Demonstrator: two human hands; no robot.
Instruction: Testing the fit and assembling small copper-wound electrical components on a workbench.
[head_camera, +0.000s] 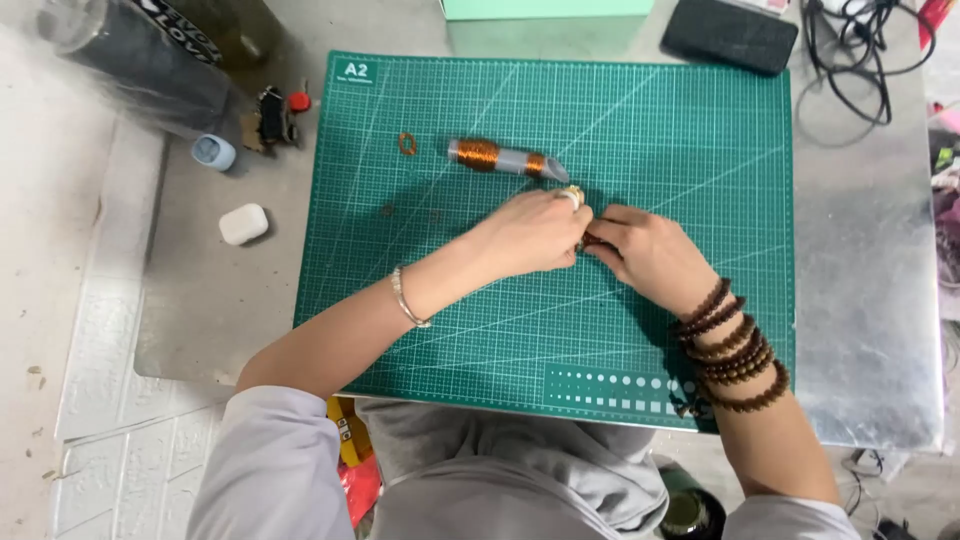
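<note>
Both hands meet over the one green gridded cutting mat (620, 340): the left hand (528, 235) and right hand (650, 255) each pinch a small dark piece (585, 241) between them. One grey spool of copper wire (497, 158) lies just beyond, and one small copper ring (407, 143) sits further left.

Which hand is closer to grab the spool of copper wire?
Left. The left hand lies just below the spool of copper wire, nearly under its tip. The right hand sits farther away, to the side.
</note>
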